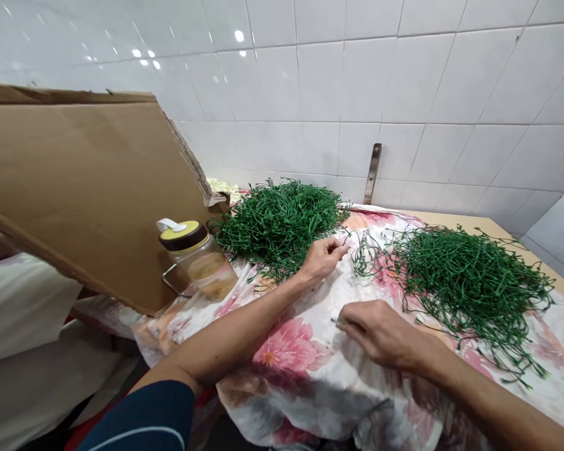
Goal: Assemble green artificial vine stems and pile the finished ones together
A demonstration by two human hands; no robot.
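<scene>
Two heaps of thin green stems lie on a floral cloth (286, 351). The left heap (282, 219) is near the wall, the right heap (474, 275) further right. A few loose stems (364, 254) lie between them. My left hand (323, 258) is closed in a pinch at the right edge of the left heap, with a thin stem at its fingertips. My right hand (373, 329) is closed nearer the front, left of the right heap; a small greenish bit shows at its fingertips, too small to name.
A large cardboard sheet (89, 181) leans at the left. Beside it stands a jar (207, 269) with a yellow lid. Behind is a tiled wall (310, 81) with a metal bracket (373, 174). Pale fabric (23, 313) shows at the far left.
</scene>
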